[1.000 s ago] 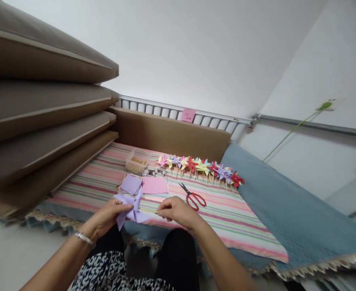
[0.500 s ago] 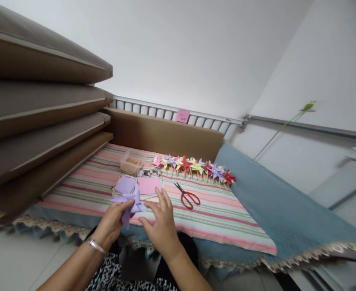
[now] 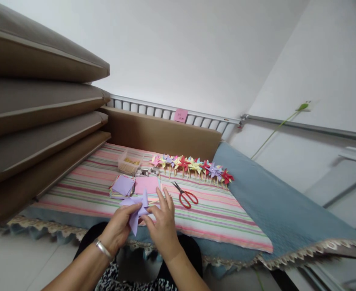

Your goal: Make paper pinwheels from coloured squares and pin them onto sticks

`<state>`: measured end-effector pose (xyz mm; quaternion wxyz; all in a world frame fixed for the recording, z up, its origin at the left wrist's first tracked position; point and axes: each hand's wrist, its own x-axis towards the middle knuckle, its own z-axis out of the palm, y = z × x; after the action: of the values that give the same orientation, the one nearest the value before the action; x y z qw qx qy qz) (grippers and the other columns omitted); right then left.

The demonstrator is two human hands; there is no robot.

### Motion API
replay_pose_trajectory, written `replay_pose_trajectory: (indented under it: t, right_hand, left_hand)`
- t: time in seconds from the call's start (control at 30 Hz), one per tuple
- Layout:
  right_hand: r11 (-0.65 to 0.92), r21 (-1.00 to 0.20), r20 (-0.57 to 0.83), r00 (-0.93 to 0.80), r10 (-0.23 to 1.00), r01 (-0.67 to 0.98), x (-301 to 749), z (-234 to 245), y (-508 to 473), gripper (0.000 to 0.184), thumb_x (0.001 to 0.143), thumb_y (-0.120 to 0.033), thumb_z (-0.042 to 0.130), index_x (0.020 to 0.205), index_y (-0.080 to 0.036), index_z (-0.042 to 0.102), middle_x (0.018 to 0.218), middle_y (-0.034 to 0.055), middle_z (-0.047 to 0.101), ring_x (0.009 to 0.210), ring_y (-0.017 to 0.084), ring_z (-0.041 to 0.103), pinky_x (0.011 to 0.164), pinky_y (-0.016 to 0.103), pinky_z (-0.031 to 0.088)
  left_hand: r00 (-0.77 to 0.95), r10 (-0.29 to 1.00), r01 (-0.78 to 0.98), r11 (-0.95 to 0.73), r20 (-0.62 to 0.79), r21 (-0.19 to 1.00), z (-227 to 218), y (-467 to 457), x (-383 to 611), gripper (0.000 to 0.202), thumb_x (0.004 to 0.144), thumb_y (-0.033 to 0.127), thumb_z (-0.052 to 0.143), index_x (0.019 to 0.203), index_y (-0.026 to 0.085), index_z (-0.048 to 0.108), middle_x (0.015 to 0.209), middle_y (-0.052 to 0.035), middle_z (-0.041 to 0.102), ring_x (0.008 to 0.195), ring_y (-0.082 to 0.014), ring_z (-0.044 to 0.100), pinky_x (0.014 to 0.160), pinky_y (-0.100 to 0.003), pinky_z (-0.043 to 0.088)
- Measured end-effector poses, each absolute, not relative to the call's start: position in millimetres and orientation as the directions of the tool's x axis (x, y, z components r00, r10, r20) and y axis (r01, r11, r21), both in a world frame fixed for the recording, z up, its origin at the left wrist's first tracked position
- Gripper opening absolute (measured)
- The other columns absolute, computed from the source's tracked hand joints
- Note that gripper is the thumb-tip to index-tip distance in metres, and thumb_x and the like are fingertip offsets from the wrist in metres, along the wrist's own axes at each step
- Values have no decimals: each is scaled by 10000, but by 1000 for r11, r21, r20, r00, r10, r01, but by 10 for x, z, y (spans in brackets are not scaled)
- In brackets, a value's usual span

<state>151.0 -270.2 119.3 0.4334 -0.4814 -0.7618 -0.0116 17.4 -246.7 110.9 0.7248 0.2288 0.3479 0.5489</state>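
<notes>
A light purple paper pinwheel (image 3: 139, 205) is gripped by my left hand (image 3: 121, 226), its thumb pressed on the front near the centre. My right hand (image 3: 163, 226) has its thumb and index finger closed at the pinwheel's right blade, while the other fingers are raised. Just beyond lie a stack of coloured paper squares (image 3: 123, 185), purple on top, and a pink paper square (image 3: 146, 184). Red-handled scissors (image 3: 186, 195) rest on the striped cloth to the right, blades partly apart.
Finished pinwheels on sticks (image 3: 192, 165) form a row at the back. A clear plastic box (image 3: 129, 162) holds sticks and small yellowish pieces. Small metallic items (image 3: 147, 172) sit beside it. Stacked cushions (image 3: 44, 101) rise on the left; a brown panel (image 3: 159, 131) stands behind.
My left hand has moved slightly right with the pinwheel. My right thumb and index finger, apart before, have come together at its right blade.
</notes>
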Motion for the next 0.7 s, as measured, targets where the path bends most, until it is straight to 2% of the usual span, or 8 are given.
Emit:
replay_pose_trajectory:
  t: [0.17,0.53,0.6,0.7]
  right_hand:
    - [522,-415,660,-148,736,746,1511,1197,-2693,41,738,-166,679,715,-197,667,1436,95,393,1365,319,203,1057,542,238]
    - [481,-503,622,-86,779,718,1444,1135,-2673,75,715,-120,673,706,-195,666,1374,95,478,1354,307,242,1070,554,205]
    - [478,-506,621,-81,780,718,1421,1089,-2667,57,717,-144,687,710,-198,670,1355,89,498,1348,314,256,1069,565,201]
    - [497,-506,648,-70,759,705,1436,1047,-2649,79,718,-223,715,787,-210,680,1358,82,493,1333,317,284,1064,544,240]
  left_hand:
    - [136,960,-650,273,-244,710,1069,-2466,200,86,644,122,740,701,98,680,620,-37,688,498,-116,592,482,-208,488]
    - [112,962,-606,266,-250,750,1074,-2489,196,65,647,112,731,693,85,694,653,-67,704,537,-130,611,521,-215,505]
    - [127,962,-578,270,-242,770,1046,-2473,182,102,649,116,727,745,89,704,731,-86,724,619,-162,645,579,-245,531]
    - [106,959,-531,277,-261,801,1036,-2429,133,151,638,130,729,787,122,706,729,-60,722,661,-186,657,614,-273,546]
